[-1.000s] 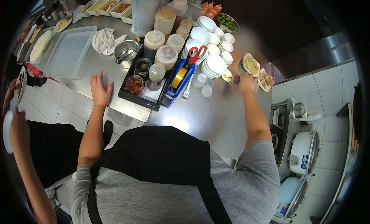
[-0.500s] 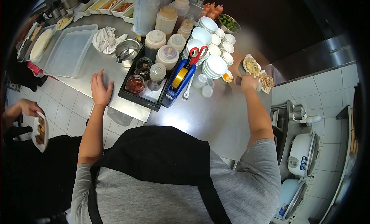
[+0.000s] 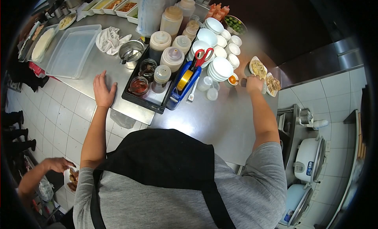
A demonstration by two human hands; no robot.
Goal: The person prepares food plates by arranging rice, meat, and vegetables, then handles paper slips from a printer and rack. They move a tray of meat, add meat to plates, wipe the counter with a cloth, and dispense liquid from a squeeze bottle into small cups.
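My left hand lies flat on the steel counter near its front edge, fingers apart, holding nothing. At the far right, my right hand is closed, its fingertips partly hidden; a small dark object shows beside it, and I cannot make out what it is. Just beyond that hand is a white dish of pale shredded food. To its right sits another white dish with brownish food. A small bowl of orange sauce stands to its left.
Between my hands stand a black tray of sauce bottles and jars, a blue tape dispenser with red scissors, and stacked white bowls. A clear plastic container is at left. A co-worker's hand holds a food dish at lower left.
The co-worker at the left has moved down in view, carrying the dish toward the area behind my left arm. Both my hands stay in nearly the same places.
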